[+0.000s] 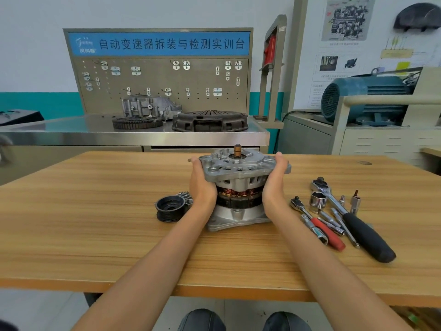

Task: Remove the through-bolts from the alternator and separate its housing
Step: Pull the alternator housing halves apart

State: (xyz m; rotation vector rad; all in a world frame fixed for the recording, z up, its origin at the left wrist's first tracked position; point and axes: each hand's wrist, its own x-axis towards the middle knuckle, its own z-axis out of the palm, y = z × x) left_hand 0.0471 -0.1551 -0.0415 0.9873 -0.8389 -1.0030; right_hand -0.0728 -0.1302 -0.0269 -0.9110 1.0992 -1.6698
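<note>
Both hands, left hand (201, 185) and right hand (276, 180), curl round the grey cast-aluminium upper housing (238, 167) of the alternator, mid-table. A gap shows copper windings (238, 194). Bolts (183, 194) apparently lie out at left; the split looks underway, lower housing (238, 217) on the wooden table (95, 211).

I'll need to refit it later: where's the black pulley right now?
In the head view, the black pulley lies on the wooden table, left of the alternator, just outside the left hand.

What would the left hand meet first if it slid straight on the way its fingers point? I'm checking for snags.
Probably nothing near: the left hand grips the alternator's upper housing, and bare table lies beyond. Depth is unclear.
</note>
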